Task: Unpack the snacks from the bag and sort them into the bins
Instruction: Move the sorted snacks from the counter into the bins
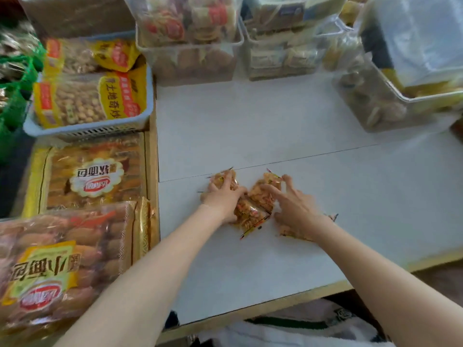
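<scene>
Head camera looks down on a white tabletop (288,116) ringed with containers. At the far left a pale slatted basket (87,132) holds yellow-edged bags of nuts (85,101), several stacked one over another. At the far middle a clear bin (190,46) is heaped with round biscuits in red-printed wrappers, and just right of it a second clear bin (280,53) holds pale square packs. At the far right a third clear bin (375,106) shows brown round snacks through its wall, with a filmy plastic bag (413,38) on top; what the bag holds is too blurred to tell. At the left edge a green mesh bag (15,96) is cut off by the frame.

On the near middle of the tabletop lies a small cluster of orange snack packets (253,211). The left hand (225,196) rests on the left packets with its fingers curled over them; whether it really grips them I cannot tell. The right hand (293,206) lies on the right packets with fingers spread, forefinger stretched across one packet, and more wrappers show under its wrist. Both hands cover much of the packets, so their count is unclear, and motion blur softens their print.

Near left, beside the tabletop, lie two large bread packs (82,176), the nearer one overlapping the farther. At the near edge a white cloth with dark trim (300,326) is partly cut off.
</scene>
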